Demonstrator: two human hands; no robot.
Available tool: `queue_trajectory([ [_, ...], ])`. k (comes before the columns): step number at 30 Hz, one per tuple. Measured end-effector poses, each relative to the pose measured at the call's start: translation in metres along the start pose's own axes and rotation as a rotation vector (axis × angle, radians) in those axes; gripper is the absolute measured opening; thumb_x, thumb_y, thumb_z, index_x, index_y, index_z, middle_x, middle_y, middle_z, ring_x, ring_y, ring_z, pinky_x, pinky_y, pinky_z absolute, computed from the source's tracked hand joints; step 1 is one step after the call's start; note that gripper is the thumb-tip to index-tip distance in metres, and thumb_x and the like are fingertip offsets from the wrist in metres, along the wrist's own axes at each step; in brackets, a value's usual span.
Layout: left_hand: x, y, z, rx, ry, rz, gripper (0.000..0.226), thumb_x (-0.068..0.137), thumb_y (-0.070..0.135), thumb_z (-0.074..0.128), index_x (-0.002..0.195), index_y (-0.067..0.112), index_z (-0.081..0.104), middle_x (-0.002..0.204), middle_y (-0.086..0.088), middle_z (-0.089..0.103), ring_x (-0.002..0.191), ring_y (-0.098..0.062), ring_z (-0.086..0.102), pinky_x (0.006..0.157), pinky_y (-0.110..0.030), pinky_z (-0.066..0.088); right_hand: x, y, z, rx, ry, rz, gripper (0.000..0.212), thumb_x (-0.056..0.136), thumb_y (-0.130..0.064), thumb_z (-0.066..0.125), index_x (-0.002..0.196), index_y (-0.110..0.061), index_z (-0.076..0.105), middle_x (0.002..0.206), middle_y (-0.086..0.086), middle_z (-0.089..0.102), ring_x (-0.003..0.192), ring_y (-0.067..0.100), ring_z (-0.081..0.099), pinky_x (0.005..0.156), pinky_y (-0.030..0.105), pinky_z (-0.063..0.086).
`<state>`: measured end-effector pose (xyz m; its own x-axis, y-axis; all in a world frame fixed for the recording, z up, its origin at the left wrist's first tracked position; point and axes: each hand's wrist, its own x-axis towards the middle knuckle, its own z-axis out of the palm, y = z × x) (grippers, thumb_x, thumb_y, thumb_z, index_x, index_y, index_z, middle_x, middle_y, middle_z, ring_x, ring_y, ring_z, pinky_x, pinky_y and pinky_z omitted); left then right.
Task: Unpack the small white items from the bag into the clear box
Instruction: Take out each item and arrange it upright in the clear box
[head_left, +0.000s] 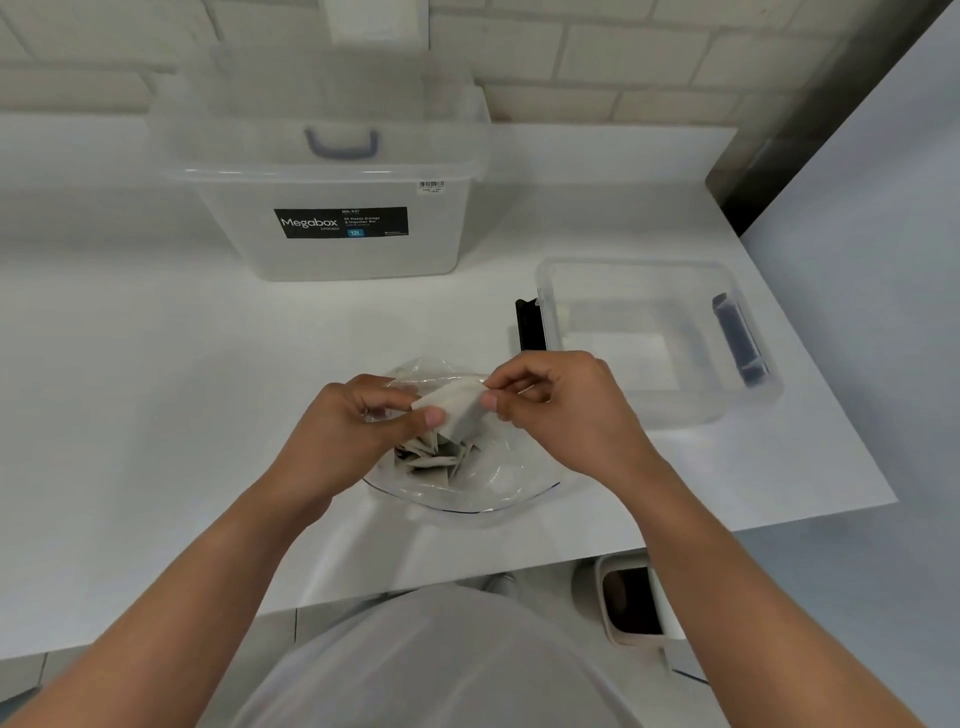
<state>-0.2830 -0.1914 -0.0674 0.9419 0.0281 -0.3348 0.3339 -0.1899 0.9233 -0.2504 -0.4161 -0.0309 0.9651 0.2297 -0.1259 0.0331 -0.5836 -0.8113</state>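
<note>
Your left grip (363, 421) pinches a white packet (457, 410), centre frame, over the open bag (498, 478); your right grip (566, 405) pinches its other edge. Uneven pulling could tear it or drop it short of the clear box (675, 410), centre right.

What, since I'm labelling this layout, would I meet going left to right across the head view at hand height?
left hand → small white packet → right hand → clear box. The bag spreads under both hands, so it is left out.

Plain workroom: white worktop (156, 364), painted brick wall (571, 52), storage tub (337, 254).
</note>
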Motion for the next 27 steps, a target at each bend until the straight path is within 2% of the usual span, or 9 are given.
queue_trajectory([
  [5,0.003,-0.001,-0.004,-0.045,-0.009,0.007,0.008,0.08,0.034,0.082,0.085,0.028,0.084,0.11,0.008,0.072,0.107,-0.019,0.062,0.089,-0.022,0.045,-0.001,0.004,-0.004,0.101,0.018,0.054,0.015,0.089,-0.011,0.076,0.093,-0.025,0.077,0.081,-0.004,0.076,0.072,0.01,0.075,0.08,0.043,0.062],
  [12,0.005,0.0,-0.003,0.031,-0.007,0.004,0.007,0.079,0.037,0.082,0.081,0.031,0.083,0.113,0.014,0.07,0.106,-0.006,0.063,0.086,-0.017,0.042,-0.006,-0.004,-0.018,0.114,0.045,0.059,0.009,0.087,-0.017,0.079,0.088,-0.026,0.078,0.076,-0.007,0.074,0.072,0.017,0.074,0.083,0.046,0.061],
  [14,0.006,-0.001,-0.002,0.118,0.005,0.012,0.007,0.078,0.041,0.082,0.078,0.034,0.082,0.113,0.018,0.068,0.105,0.0,0.062,0.084,-0.017,0.041,-0.007,-0.009,-0.031,0.085,0.09,0.015,0.008,0.088,-0.019,0.078,0.091,-0.027,0.079,0.079,-0.01,0.075,0.073,0.013,0.074,0.082,0.04,0.061],
  [17,0.006,-0.001,0.001,0.245,0.016,0.034,0.007,0.078,0.044,0.081,0.077,0.037,0.082,0.114,0.021,0.064,0.103,0.003,0.06,0.079,-0.014,0.04,-0.009,-0.017,-0.061,-0.088,0.249,-0.162,0.011,0.089,-0.018,0.077,0.093,-0.028,0.08,0.084,-0.017,0.074,0.078,0.003,0.07,0.075,0.019,0.056],
  [18,0.006,-0.001,0.002,0.266,0.017,0.041,0.007,0.079,0.044,0.081,0.078,0.037,0.081,0.114,0.022,0.064,0.103,0.005,0.059,0.078,-0.013,0.04,-0.01,-0.02,-0.072,-0.168,0.298,-0.211,0.012,0.09,-0.018,0.076,0.094,-0.028,0.08,0.085,-0.019,0.073,0.08,0.002,0.069,0.074,0.016,0.054],
  [20,0.006,-0.001,0.004,0.285,0.015,0.046,0.007,0.079,0.045,0.081,0.079,0.038,0.081,0.116,0.022,0.063,0.104,0.008,0.057,0.077,-0.012,0.039,-0.009,-0.021,-0.092,-0.334,0.33,-0.23,0.012,0.091,-0.019,0.073,0.095,-0.028,0.081,0.088,-0.018,0.073,0.081,0.004,0.067,0.077,0.02,0.054],
  [23,0.007,0.0,0.004,0.301,0.017,0.053,0.009,0.079,0.047,0.08,0.079,0.038,0.081,0.116,0.023,0.063,0.105,0.01,0.057,0.079,-0.013,0.04,-0.001,-0.014,-0.11,-0.566,0.287,-0.182,0.015,0.092,-0.023,0.068,0.095,-0.033,0.08,0.092,-0.016,0.073,0.083,0.008,0.067,0.083,0.04,0.055],
  [25,0.007,0.0,0.004,0.304,0.023,0.057,0.008,0.079,0.047,0.08,0.078,0.039,0.081,0.115,0.023,0.063,0.106,0.009,0.057,0.08,-0.015,0.041,0.005,-0.01,-0.113,-0.669,0.283,-0.157,0.017,0.092,-0.025,0.065,0.095,-0.035,0.078,0.095,-0.015,0.073,0.087,0.015,0.067,0.082,0.04,0.055],
  [27,0.007,-0.001,0.005,0.303,0.028,0.055,0.007,0.079,0.047,0.08,0.077,0.04,0.081,0.116,0.023,0.064,0.107,0.008,0.057,0.082,-0.015,0.041,0.012,-0.003,-0.112,-0.765,0.205,-0.111,0.02,0.093,-0.024,0.063,0.098,-0.035,0.078,0.1,-0.015,0.074,0.093,0.018,0.067,0.08,0.035,0.054],
])
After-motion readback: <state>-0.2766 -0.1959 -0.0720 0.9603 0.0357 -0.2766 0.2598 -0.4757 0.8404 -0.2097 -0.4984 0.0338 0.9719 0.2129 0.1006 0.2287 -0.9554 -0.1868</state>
